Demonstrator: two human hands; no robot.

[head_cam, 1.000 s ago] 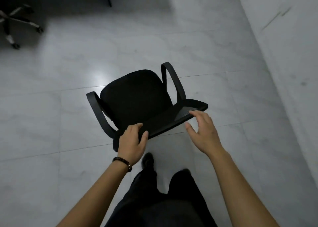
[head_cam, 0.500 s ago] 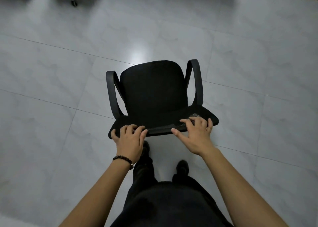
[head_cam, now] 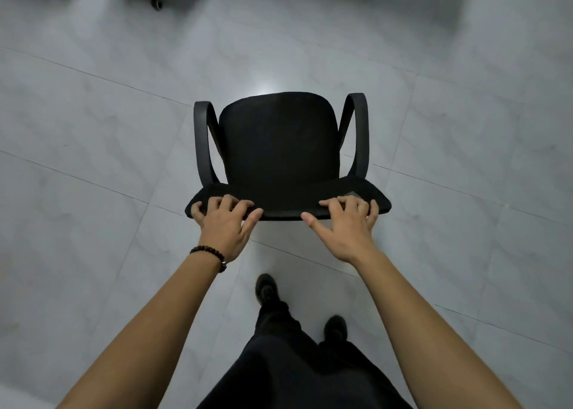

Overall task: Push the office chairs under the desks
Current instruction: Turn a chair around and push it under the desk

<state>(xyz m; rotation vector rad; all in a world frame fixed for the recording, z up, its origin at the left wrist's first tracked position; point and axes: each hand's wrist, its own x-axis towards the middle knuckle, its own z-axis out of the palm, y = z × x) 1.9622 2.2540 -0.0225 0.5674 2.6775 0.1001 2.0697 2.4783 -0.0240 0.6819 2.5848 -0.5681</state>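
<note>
Your left hand [head_cam: 226, 225] & right hand [head_cam: 344, 225] sit on the office chair [head_cam: 279, 148] backrest top edge, fingers [head_cam: 338, 202] curled over it, clamped; chair stands on tiled floor [head_cam: 93, 148].

Office chair [head_cam: 280, 148], black: 1 whole in view, 2 armrests [head_cam: 203, 142]. Further chair bases at top edge of floor [head_cam: 93, 129]: count unclear, 3 castors [head_cam: 156, 4] visible. Hands: 2, left hand [head_cam: 228, 224], right hand [head_cam: 347, 225]. Bead bracelet [head_cam: 210, 255]: 1. Shoes [head_cam: 266, 289]: 2.
</note>
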